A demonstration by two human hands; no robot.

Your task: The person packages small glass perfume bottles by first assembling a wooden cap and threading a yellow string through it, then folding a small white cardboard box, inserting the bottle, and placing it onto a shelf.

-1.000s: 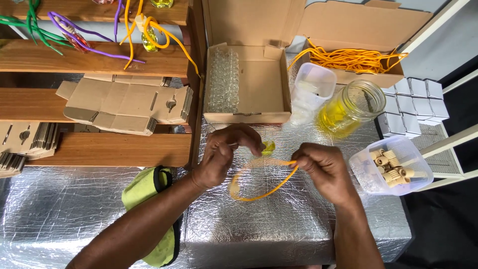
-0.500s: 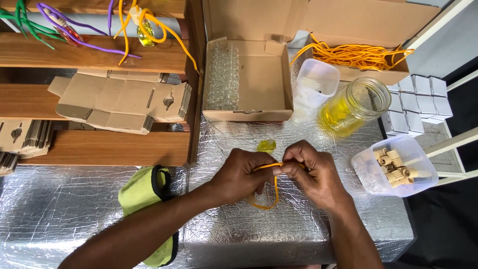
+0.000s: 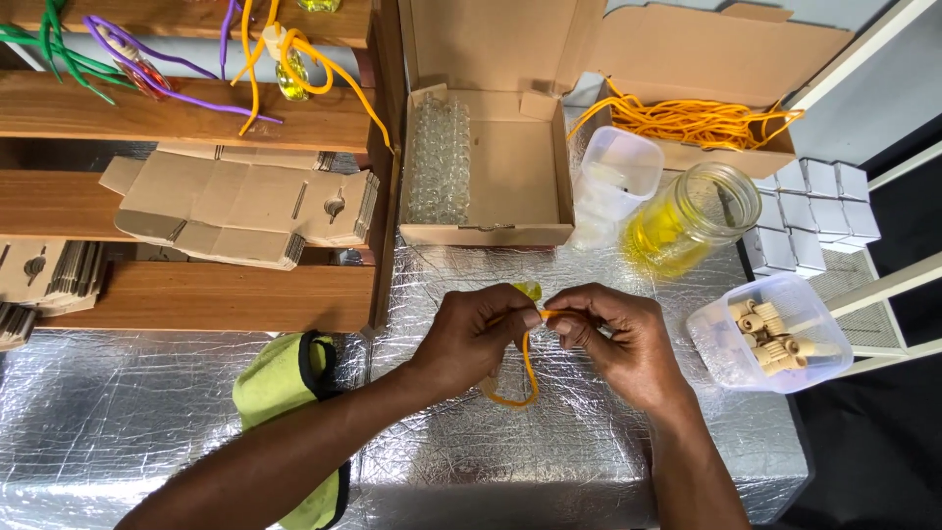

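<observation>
My left hand and my right hand meet over the foil-covered table, both pinching an orange cord. The cord hangs in a narrow loop below my fingertips. A small bottle of yellow liquid peeks out just above my left fingers; whether a hand holds it I cannot tell.
An open cardboard box holds several small clear bottles. Behind it lie a box of orange cords, a clear tub, a jar of yellow liquid and a tub of wooden caps. A green cloth lies left; wooden shelves hold flat cartons.
My hands, apart one second ago with the cord in a wide loop, have come together. The loop is now narrow and hangs below my fingers.
</observation>
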